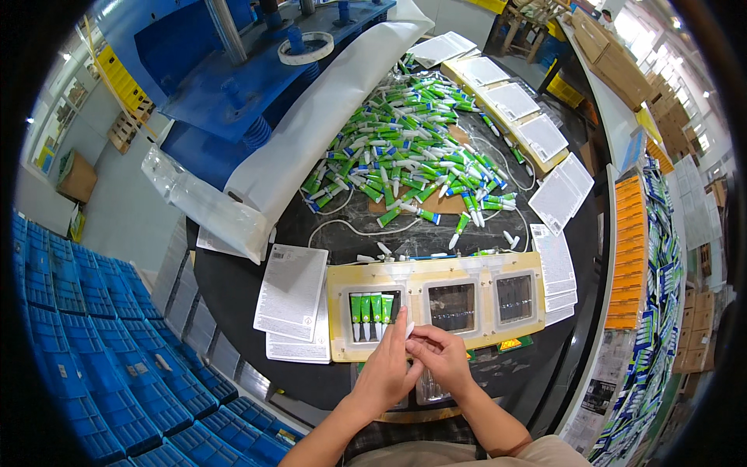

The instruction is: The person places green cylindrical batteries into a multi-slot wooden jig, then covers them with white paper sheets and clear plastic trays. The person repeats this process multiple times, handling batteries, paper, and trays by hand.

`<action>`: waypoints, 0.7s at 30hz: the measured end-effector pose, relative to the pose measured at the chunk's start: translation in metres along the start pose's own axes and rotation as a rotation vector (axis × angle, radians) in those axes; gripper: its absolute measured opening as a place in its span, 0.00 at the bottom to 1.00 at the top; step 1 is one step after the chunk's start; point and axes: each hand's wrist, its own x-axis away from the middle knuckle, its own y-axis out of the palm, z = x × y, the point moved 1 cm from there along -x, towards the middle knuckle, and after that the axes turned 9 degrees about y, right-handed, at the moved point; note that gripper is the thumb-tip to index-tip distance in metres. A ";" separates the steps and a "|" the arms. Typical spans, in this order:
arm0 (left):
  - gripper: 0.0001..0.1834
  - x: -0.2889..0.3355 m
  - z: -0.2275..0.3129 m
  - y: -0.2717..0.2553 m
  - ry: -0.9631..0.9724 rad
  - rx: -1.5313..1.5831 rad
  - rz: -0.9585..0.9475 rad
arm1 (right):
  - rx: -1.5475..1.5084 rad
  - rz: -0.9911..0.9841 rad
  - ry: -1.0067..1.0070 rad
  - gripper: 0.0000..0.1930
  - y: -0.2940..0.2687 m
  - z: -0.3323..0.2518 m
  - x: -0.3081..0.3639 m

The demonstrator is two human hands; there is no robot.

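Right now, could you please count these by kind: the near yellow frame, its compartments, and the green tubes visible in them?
Yellow frame: 1
Compartments: 3
Green tubes: 4, all in the left compartment
Total: 8

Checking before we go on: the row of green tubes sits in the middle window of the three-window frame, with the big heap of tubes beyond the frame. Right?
Not quite: the row of green tubes sits in the left window of the three-window frame, as the head view shows. The big heap of tubes does lie beyond the frame.
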 end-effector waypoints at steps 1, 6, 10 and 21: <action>0.49 -0.001 0.003 0.003 0.026 -0.008 -0.007 | -0.138 -0.004 0.023 0.17 -0.003 0.000 0.000; 0.52 0.001 0.012 -0.005 -0.047 0.002 -0.113 | 0.040 -0.006 -0.048 0.06 -0.021 -0.009 0.000; 0.41 0.003 0.003 -0.020 -0.151 0.027 -0.180 | -0.136 -0.040 -0.042 0.10 -0.022 -0.010 -0.001; 0.35 0.008 -0.024 -0.034 0.106 -0.126 -0.085 | -0.108 0.113 -0.046 0.07 -0.044 -0.022 -0.003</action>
